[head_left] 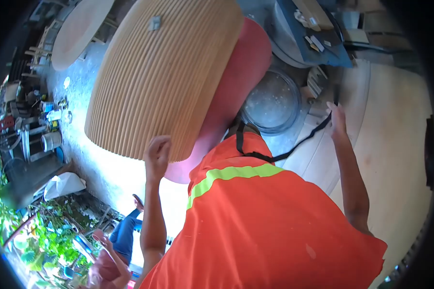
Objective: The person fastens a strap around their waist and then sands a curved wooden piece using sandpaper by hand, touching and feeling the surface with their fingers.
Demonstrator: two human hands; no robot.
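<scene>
Beside the lower edge of a large ribbed wooden piece (pixel 164 72), my left hand (pixel 158 150) is raised with its fingers curled; what it holds, if anything, is hidden. On the right, my right hand (pixel 337 120) grips a black strap (pixel 301 143). The strap runs in a loose curve down to the front of the orange vest (pixel 270 212) and passes over its hem. Partly under the ribbed piece lies a smooth reddish-pink panel (pixel 234 72).
Coiled dark tubing (pixel 296 103) lies on the floor near a blue-topped table (pixel 340 55). Pale wooden panels (pixel 395 120) stand at the right. A seated person (pixel 113 262) is at the lower left, near plants, a white bag (pixel 65 186) and buckets (pixel 51 140).
</scene>
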